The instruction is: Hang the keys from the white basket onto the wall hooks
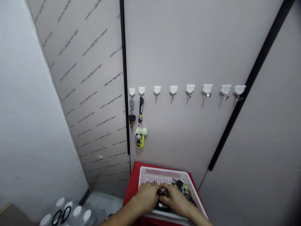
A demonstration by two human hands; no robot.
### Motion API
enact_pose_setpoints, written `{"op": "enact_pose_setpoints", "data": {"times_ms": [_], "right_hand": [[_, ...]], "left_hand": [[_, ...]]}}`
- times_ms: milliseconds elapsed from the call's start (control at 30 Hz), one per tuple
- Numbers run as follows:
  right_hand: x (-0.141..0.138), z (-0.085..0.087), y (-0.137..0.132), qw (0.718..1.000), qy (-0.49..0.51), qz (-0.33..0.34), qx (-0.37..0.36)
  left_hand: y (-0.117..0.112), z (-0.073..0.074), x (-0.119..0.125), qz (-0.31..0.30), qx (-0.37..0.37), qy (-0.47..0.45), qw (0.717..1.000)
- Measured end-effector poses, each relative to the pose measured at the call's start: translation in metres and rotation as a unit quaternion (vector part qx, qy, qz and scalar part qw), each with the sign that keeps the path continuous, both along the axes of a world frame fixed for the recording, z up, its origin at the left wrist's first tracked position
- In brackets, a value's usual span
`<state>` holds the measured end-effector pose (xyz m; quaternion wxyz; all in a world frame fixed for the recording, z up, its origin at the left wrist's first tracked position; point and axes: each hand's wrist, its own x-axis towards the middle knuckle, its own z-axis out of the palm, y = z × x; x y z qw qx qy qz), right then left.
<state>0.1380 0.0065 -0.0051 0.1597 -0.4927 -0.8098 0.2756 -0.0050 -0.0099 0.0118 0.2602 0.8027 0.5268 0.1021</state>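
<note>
Both of my hands are inside a white plastic basket (162, 172), close together. My left hand (147, 195) has its fingers curled inward, and what they grip is hidden. My right hand (176, 199) curves its thumb and fingers around a black item (161, 194), too covered to name. To the right of that hand lies a pile of keys and keychains (182, 187), black and yellow. On the door above, a key with a black head (132, 118) hangs from the leftmost hook. Beside it hangs a keychain with a black strap, a pale bow and a panda figure (139, 139).
A row of several white adhesive hooks (173, 89) runs across the pale cabinet door (188, 40). The basket rests on a red stool or table (134, 177). Black vertical handle strips (225, 135) flank the door. White-capped bottles (77, 211) stand at lower left.
</note>
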Motion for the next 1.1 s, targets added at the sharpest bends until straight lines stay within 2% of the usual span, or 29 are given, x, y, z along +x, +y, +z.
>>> {"op": "enact_pose_setpoints", "data": {"times_ms": [200,367,533,667,900,1100], "right_hand": [[0.004,-0.01,0.006,0.995,0.045,-0.081,0.034],[0.007,-0.009,0.009,0.982,0.111,-0.142,0.055],[0.006,-0.006,0.007,0.981,0.155,-0.119,0.02],[0.007,-0.006,0.006,0.981,0.157,-0.107,0.041],[-0.002,-0.004,0.011,0.974,0.155,-0.151,0.063],[-0.013,-0.002,0.012,0.974,0.157,-0.145,0.07]], "left_hand": [[0.002,-0.006,0.001,0.04,0.046,0.046,0.997],[-0.003,-0.008,0.0,0.035,0.072,0.004,0.997],[-0.005,-0.008,-0.001,0.013,0.063,0.011,0.998],[-0.004,-0.009,-0.001,0.045,0.058,-0.027,0.997],[-0.003,-0.007,0.001,0.056,0.03,-0.088,0.994],[0.0,-0.014,0.001,0.068,0.049,-0.066,0.994]]}}
